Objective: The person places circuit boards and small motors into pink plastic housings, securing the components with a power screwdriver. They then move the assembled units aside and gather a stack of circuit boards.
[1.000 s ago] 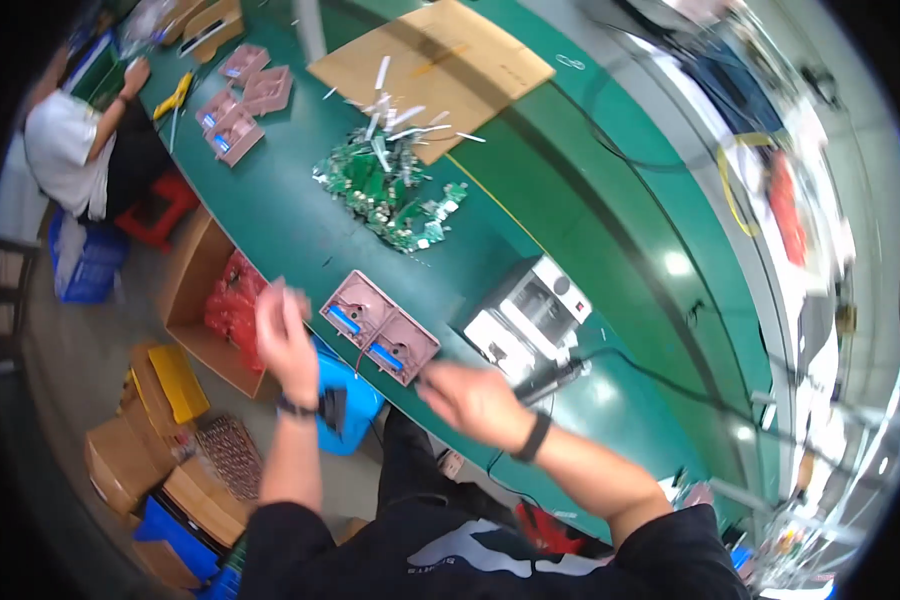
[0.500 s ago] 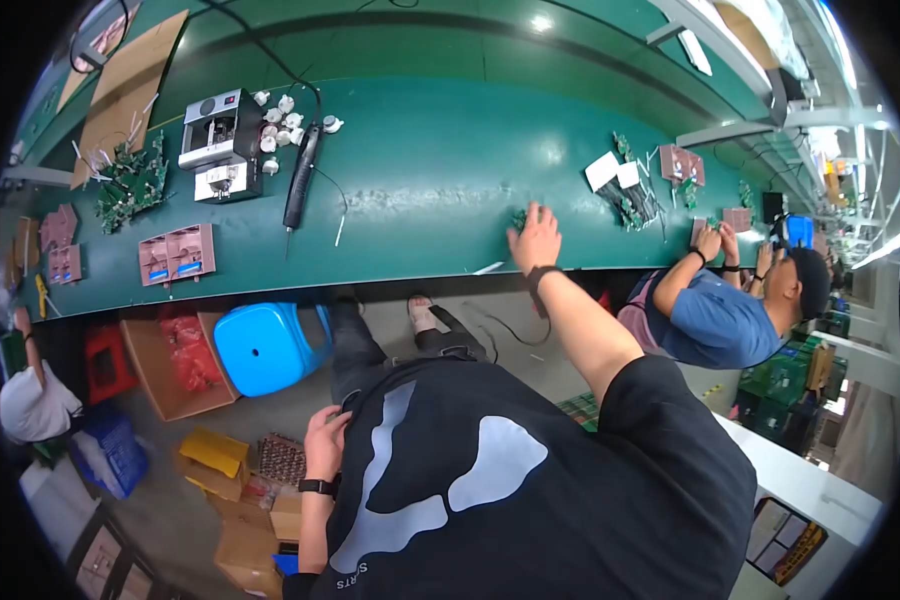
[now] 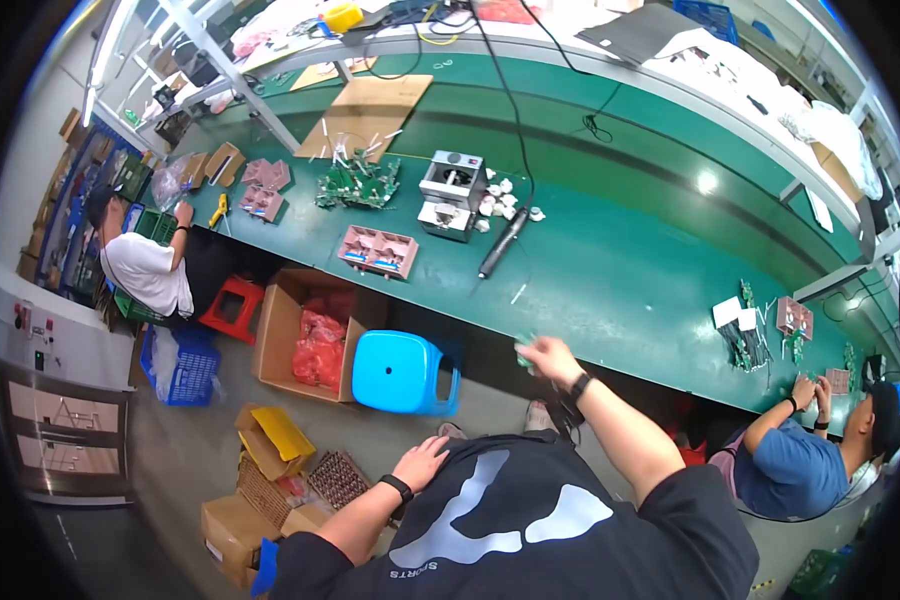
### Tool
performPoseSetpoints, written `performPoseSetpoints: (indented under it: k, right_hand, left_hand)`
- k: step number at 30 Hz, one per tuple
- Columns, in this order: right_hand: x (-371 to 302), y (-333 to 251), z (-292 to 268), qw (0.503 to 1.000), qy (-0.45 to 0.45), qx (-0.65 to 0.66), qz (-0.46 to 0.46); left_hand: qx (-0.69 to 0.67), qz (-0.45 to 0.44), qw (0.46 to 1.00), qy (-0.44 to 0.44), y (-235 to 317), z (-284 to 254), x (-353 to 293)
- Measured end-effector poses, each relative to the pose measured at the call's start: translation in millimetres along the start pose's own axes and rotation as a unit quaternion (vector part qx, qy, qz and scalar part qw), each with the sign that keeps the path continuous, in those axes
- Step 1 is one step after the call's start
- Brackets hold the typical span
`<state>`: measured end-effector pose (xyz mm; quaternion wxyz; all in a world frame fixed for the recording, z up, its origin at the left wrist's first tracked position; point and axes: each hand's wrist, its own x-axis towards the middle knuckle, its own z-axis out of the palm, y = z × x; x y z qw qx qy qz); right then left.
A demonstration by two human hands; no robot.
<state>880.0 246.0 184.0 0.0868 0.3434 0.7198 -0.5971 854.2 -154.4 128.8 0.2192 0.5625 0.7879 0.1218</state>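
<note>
Green, small circuit board (image 3: 526,345) (partly hidden) sits gripped in right hand (image 3: 548,357).

A long green workbench (image 3: 610,270) runs across the room, ceiling light glaring off it. Below, on the grey floor (image 3: 180,430), stand a blue stool (image 3: 402,372), a red stool (image 3: 232,305) and open cardboard boxes (image 3: 295,335).
</note>
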Motion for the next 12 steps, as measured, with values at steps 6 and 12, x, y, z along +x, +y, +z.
performPoseSetpoints:
  k: [6, 12]
  right_hand:
    - [115, -227, 58, 0.976, 0.052, 0.027, -0.210]
    - [98, -273, 89, 0.890, 0.160, -0.207, -0.373]
  left_hand:
    - [-0.009, -0.085, 0.991, -0.104, -39, 11, -30]
    - [-0.511, -0.208, 0.832, 0.066, -51, 64, -174]
